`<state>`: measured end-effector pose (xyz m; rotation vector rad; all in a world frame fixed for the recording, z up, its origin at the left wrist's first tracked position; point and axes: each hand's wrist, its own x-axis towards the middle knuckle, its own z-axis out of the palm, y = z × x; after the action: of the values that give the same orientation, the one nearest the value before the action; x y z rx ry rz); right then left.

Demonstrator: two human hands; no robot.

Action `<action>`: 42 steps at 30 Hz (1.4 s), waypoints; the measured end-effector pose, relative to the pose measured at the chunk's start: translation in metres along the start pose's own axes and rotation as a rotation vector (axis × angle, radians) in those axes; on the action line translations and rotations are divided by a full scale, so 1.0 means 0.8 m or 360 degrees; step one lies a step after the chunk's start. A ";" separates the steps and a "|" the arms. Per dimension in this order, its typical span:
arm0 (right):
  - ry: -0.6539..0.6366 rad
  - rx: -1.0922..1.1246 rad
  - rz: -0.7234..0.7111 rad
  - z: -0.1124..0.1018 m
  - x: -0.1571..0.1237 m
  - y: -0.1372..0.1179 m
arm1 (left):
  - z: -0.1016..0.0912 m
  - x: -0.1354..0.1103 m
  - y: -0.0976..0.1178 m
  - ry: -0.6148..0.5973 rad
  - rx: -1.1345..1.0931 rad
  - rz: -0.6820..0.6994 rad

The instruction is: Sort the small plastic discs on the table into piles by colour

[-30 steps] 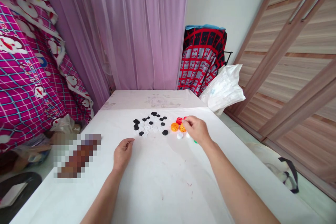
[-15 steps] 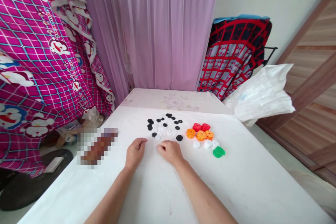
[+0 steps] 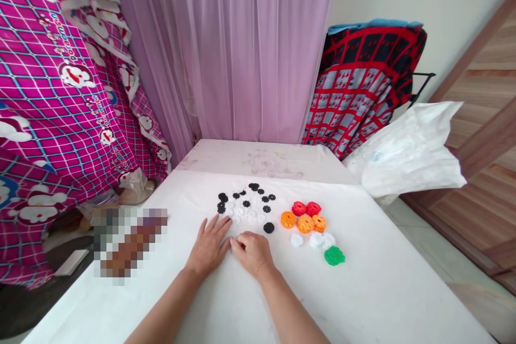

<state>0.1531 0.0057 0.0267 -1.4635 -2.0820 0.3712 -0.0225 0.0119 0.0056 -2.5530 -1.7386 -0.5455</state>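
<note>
A scatter of small black and white gear-like discs (image 3: 246,207) lies on the white table (image 3: 363,301). To its right sit two red discs (image 3: 305,208), three orange discs (image 3: 304,222), white discs (image 3: 312,239) and one green disc (image 3: 334,256). My left hand (image 3: 210,244) lies flat on the cloth, fingers stretched toward the near edge of the scatter. My right hand (image 3: 252,251) rests beside it with fingers curled in a pinch at the cloth; what it pinches is too small to see.
A pink curtain (image 3: 242,48) hangs behind the table. Magenta patterned bedding (image 3: 60,91) is at the left, a red checked cloth on a rack (image 3: 363,80) and a white plastic bag (image 3: 407,150) at the right. A blurred patch (image 3: 129,239) sits at the table's left edge.
My right hand left the orange and red discs and came to the middle beside my left. My left hand went from loosely curled to flat with fingers spread. The view swung left.
</note>
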 end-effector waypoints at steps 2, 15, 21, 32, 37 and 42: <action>0.0000 0.0040 -0.0017 -0.001 -0.001 0.001 | -0.002 -0.002 -0.002 0.0021 -0.0055 -0.0026; 0.0238 0.0270 -0.0103 0.007 -0.019 0.020 | 0.003 -0.014 0.000 0.0109 0.0080 -0.0069; 0.0283 0.0248 -0.0045 -0.001 -0.033 0.021 | 0.001 -0.021 0.008 0.0062 0.0073 0.0026; 0.0271 0.0027 0.0021 -0.006 -0.044 0.028 | 0.012 -0.020 0.018 0.0133 0.0057 -0.0043; 0.0282 -0.0094 0.0081 -0.008 -0.046 0.026 | 0.009 -0.020 0.022 0.0121 0.0017 0.0013; 0.0289 -0.0209 0.0180 -0.008 -0.054 0.023 | 0.011 -0.027 0.019 0.0181 -0.0198 0.0069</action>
<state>0.1819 -0.0285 0.0101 -1.6324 -1.9153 0.1404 -0.0136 -0.0117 -0.0063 -2.5758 -1.6584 -0.8038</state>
